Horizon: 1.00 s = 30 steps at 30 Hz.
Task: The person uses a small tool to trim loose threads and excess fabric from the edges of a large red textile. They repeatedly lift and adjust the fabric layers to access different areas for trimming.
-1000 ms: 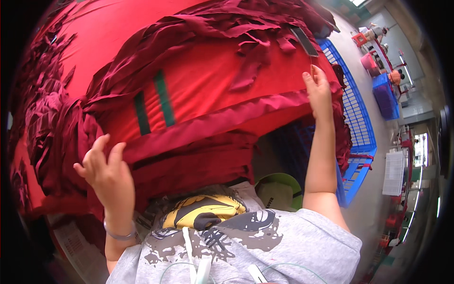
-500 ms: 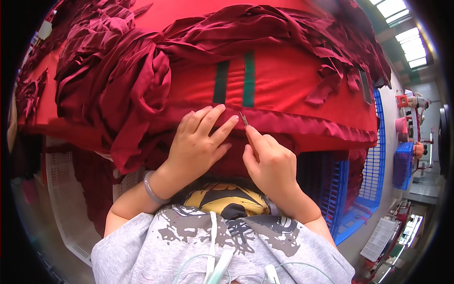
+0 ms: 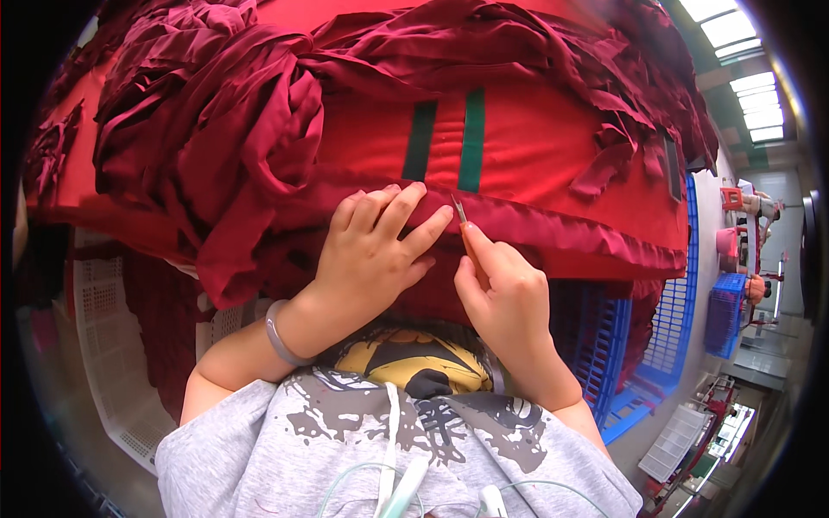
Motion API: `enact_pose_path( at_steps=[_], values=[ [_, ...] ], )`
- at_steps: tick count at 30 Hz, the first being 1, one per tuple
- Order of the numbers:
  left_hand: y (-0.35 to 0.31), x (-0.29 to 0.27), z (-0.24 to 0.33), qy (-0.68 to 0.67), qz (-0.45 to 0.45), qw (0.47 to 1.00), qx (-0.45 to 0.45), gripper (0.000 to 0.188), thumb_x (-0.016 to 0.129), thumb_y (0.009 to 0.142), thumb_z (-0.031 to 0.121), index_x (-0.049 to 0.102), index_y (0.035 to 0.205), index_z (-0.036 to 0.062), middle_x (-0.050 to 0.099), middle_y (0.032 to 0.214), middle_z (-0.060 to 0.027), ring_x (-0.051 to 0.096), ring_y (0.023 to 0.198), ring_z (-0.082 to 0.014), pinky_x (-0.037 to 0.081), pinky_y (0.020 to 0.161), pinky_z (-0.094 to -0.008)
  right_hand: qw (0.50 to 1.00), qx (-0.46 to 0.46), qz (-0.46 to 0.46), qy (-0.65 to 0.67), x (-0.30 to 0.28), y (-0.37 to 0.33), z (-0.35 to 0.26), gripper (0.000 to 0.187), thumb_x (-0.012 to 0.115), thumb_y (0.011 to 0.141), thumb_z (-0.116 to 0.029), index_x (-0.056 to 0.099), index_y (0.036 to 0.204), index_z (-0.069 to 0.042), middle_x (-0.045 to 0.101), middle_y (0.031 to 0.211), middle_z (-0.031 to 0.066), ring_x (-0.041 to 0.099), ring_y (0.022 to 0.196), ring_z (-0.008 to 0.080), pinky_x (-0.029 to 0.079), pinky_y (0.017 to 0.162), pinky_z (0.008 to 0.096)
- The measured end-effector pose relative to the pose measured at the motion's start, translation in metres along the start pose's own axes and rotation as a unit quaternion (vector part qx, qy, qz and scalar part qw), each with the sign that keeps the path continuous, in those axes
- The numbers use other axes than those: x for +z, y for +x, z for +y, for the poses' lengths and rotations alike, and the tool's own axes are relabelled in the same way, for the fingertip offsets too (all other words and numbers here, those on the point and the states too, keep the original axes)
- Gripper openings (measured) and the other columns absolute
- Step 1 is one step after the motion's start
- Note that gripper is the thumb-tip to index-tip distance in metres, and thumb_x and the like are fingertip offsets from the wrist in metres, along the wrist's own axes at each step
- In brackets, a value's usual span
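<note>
Fingers [image 3: 480, 250] of the right hand [image 3: 514, 298] close round a slim tool [image 3: 467, 231]: smooth orange-brown handle, thin metal end, forked at the point. It stands slanted over a maroon strip [image 3: 570, 229] at the near edge of the surface [image 3: 527, 142]. Handle's butt hidden in the grip; whether the tip touches cloth, cannot tell.

Left hand [image 3: 363, 250] lies just beside, fingers extended and slightly parted on the strip; palm side hidden. Strip long, satiny, lightly puckered; its left stretch merges with a draped heap, true end hard to make out.

Surface covered in taut red cloth, small creases between a green bar [image 3: 471, 142] and a darker one [image 3: 420, 140]. Heap of maroon fabric [image 3: 207, 129] beyond, twisted, deeply folded, cut off at top. Below: white perforated basket [image 3: 102, 337], partly shadowed; blue slatted crate [image 3: 609, 345], partly behind the right forearm.
</note>
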<state>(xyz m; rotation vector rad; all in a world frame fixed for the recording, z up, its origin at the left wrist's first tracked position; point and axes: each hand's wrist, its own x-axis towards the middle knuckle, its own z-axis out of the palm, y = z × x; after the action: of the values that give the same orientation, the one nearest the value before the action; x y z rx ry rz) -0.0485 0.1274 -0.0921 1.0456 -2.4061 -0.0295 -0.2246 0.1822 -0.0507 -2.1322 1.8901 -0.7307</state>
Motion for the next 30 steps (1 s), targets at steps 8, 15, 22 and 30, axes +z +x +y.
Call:
enact_pose_path(
  at_steps=[8,15,22,30],
  values=[
    [0.001,-0.008,0.000,-0.018,-0.028,0.999,-0.001,0.062,0.075,0.075,0.029,0.058,0.134,0.0225,0.052,0.132,-0.0049,0.051,0.116,-0.0245,0.040,0.098,-0.0423,0.987,0.011,0.153,0.054,0.004,0.016,0.009,0.033,0.065,0.085,-0.004,0.065,0.117,0.002,0.059,0.071,0.0129,0.061,0.056,0.0279,0.050,0.052,0.0386],
    [0.001,-0.007,-0.007,-0.062,-0.013,0.998,0.002,0.056,0.073,0.077,0.027,0.060,0.128,0.0085,0.056,0.135,-0.0046,0.054,0.115,-0.0230,0.042,0.096,-0.0395,0.999,-0.012,0.006,0.038,0.006,0.002,-0.003,0.032,0.065,0.082,-0.007,0.068,0.114,0.000,0.057,0.069,0.0087,0.060,0.052,0.0245,0.049,0.049,0.0359],
    [0.006,-0.007,-0.006,-0.020,-0.009,1.000,0.011,0.049,0.073,0.076,0.026,0.063,0.121,0.0081,0.059,0.132,-0.0018,0.055,0.113,-0.0216,0.043,0.093,-0.0373,0.999,-0.019,0.024,0.036,0.016,0.008,-0.006,0.032,0.064,0.084,-0.007,0.066,0.115,0.002,0.057,0.069,0.0092,0.059,0.052,0.0250,0.049,0.049,0.0368],
    [0.004,-0.006,-0.005,-0.032,-0.008,0.999,0.000,0.048,0.073,0.075,0.025,0.064,0.120,0.0135,0.059,0.132,-0.0009,0.055,0.111,-0.0213,0.043,0.093,-0.0374,0.995,-0.006,0.073,0.063,0.001,0.009,-0.005,0.034,0.066,0.081,-0.002,0.066,0.115,0.002,0.058,0.069,0.0099,0.059,0.052,0.0247,0.050,0.049,0.0370]
  ],
)
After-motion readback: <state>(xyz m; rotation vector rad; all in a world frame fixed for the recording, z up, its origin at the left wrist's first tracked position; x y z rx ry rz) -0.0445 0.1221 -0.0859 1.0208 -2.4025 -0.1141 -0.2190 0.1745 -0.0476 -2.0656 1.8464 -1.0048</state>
